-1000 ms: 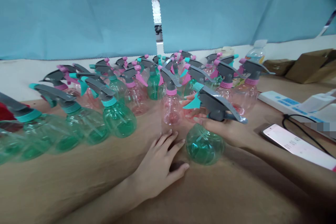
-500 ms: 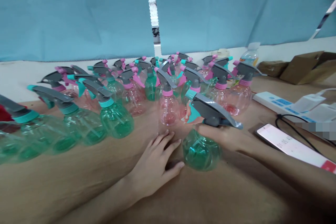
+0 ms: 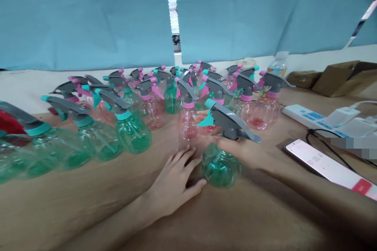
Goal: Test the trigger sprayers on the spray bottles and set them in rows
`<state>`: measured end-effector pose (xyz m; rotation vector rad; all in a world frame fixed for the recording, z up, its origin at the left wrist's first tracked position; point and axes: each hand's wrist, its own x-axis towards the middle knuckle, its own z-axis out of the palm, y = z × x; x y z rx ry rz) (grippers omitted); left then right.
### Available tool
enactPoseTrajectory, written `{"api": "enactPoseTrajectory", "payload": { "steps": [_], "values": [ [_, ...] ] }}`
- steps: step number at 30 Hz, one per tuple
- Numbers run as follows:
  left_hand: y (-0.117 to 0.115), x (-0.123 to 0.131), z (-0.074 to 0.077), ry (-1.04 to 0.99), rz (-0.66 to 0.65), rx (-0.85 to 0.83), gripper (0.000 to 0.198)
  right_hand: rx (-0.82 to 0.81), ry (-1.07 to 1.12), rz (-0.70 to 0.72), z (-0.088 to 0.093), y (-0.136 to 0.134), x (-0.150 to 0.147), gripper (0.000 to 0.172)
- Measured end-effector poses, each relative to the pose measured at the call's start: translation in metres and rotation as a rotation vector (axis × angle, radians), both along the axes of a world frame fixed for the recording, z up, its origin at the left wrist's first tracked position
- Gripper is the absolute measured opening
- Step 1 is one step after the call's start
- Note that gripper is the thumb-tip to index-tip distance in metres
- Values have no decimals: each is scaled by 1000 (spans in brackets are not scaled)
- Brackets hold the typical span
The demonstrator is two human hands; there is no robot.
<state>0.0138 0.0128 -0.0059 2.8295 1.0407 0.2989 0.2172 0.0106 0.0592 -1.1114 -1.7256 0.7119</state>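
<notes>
A green spray bottle [image 3: 221,166] with a grey head and turquoise nozzle stands upright on the table, front of centre. My right hand [image 3: 244,149] is around its neck, thumb on the near side; some fingertips show behind the turquoise trigger, the rest are hidden. To its left, my left hand [image 3: 176,178] lies flat on the tabletop with fingers spread, holding nothing; its fingertips are close to the bottle. Just beyond both hands stands a pink spray bottle [image 3: 189,121].
Green spray bottles [image 3: 134,135] line the left side, with several pink and green ones behind. At right lie a lit phone [image 3: 326,166], a black cable and a white power strip [image 3: 309,115] with plugs. A cardboard box [image 3: 338,78] and clear bottle [image 3: 277,64] stand further back.
The green spray bottle in my right hand has shifted slightly left, and more of that hand's fingertips show behind the trigger. My left hand stays in place. The view has turned a little.
</notes>
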Motion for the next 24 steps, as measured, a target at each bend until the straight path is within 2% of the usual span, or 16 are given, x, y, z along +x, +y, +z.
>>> {"api": "enactPoseTrajectory", "payload": {
  "steps": [7,12,15,22,24],
  "values": [
    [0,0,-3,-1,4,13,47,-31,18,-1,-2,-3,-1,12],
    [0,-1,-3,3,-2,9,46,-53,7,5,3,-5,-3,7],
    [0,-1,-3,9,-3,7,47,-67,-4,-6,4,-6,-3,11],
    [-1,0,-2,10,3,7,47,-78,-36,-13,-7,-2,1,14],
    [-1,0,-1,14,-1,4,48,-37,-42,-35,-9,-3,2,15]
  ]
}}
